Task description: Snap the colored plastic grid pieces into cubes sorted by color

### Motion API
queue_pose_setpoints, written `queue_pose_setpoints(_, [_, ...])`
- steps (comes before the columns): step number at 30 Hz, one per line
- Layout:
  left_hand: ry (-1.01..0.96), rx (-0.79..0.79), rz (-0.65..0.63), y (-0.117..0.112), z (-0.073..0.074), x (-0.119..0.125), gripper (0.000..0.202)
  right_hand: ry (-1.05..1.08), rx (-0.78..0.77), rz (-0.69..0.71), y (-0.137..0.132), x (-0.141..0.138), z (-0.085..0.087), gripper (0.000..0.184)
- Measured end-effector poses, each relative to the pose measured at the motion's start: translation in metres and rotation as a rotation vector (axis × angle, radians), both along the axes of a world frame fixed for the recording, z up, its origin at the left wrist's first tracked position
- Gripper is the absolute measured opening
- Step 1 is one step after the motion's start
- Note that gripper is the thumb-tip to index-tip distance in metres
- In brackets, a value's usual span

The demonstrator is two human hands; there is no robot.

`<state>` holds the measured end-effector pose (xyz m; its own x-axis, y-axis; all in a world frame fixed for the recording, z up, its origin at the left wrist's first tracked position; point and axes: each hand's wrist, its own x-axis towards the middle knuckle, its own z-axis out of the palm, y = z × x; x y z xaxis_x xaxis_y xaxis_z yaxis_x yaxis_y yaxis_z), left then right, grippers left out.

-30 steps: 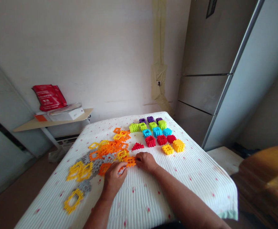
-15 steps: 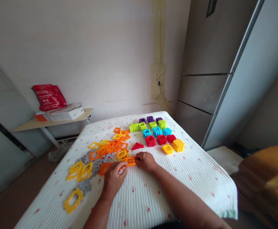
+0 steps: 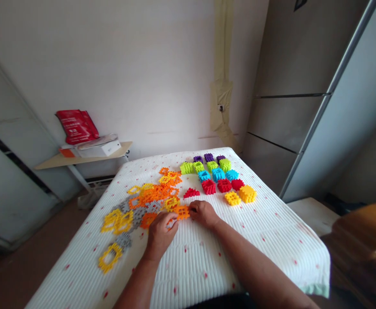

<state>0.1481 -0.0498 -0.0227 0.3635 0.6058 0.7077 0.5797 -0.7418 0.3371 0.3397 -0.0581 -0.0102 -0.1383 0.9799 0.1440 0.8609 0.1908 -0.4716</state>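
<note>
My left hand (image 3: 161, 234) and my right hand (image 3: 203, 213) both pinch an orange waffle block piece (image 3: 181, 211) that rests on the white ribbed cloth (image 3: 226, 240), one hand on each side of it. Left of the hands spreads a loose heap of flat orange, yellow and grey pieces (image 3: 142, 204). Beyond the hands lies a red triangular piece (image 3: 191, 193). Behind that stand rows of built cubes (image 3: 220, 176): purple, green, blue, red, and two yellow (image 3: 242, 195) ones nearest me.
A single yellow frame piece (image 3: 110, 257) lies near the cloth's left edge. A small side table (image 3: 81, 158) with a red bag (image 3: 77, 125) and a white box stands by the wall. A grey refrigerator (image 3: 307, 111) rises at the right.
The camera has shifted, so everything sits a little right and up in the picture. Both hands stay on the orange piece at the same spot on the cloth.
</note>
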Motion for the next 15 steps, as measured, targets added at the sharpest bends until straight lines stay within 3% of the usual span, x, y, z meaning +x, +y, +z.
queue_pose_setpoints(6, [0.106, -0.063, -0.036, -0.006, 0.001, 0.004, 0.007, 0.035, -0.005, -0.063, -0.005, 0.009, 0.000, 0.021])
queue_pose_setpoints(15, [0.294, -0.007, -0.149, -0.023, 0.007, 0.007, 0.014, 0.142, 0.005, -0.135, -0.024, 0.015, 0.001, 0.015])
